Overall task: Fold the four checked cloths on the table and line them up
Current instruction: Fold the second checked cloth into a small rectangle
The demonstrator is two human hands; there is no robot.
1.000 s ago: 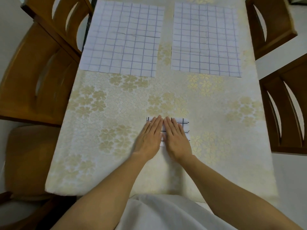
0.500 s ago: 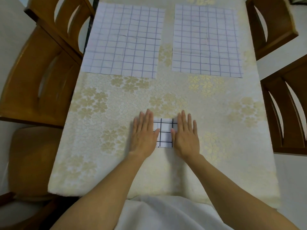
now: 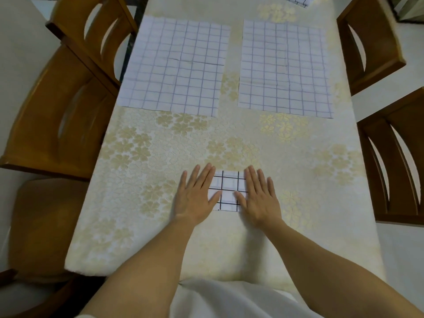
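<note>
Left hand (image 3: 195,198), right hand (image 3: 259,198) parted over folded cloth (image 3: 228,184), fingers (image 3: 202,177) straight, pressing flat, two open cloths (image 3: 174,65) (image 3: 284,70) beyond

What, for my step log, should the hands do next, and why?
Probably pick up the near folded cloth to set it by the far folded cloth: the left hand and right hand lie flat on its sides, and it looks fully folded.

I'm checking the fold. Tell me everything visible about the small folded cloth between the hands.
The folded cloth is a small white rectangle with a dark grid, seemingly thin fabric. It lies flat on the tablecloth near the person. The left hand and right hand rest flat on its two ends, fingers straight, leaving only its middle showing.
</note>
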